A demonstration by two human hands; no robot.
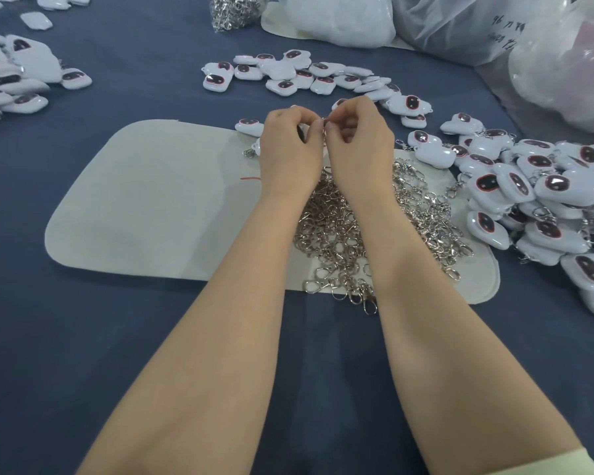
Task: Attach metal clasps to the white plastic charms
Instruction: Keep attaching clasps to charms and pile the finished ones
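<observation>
My left hand (288,149) and my right hand (357,142) meet over the far edge of a pale felt mat (151,207). The fingertips pinch a small metal clasp (324,130) between them; the left hand also covers a white charm, mostly hidden. A heap of loose silver clasps (374,228) lies on the mat under my wrists. White plastic charms with dark red-rimmed faces lie in a row behind my hands (306,75). A large pile of charms with clasps on them (535,197) sits at the right.
Another group of charms (18,80) lies at the far left on the blue cloth (117,337). A clear bag of clasps (235,10) and several white plastic bags (460,22) stand at the back. A red thread (250,178) lies on the mat.
</observation>
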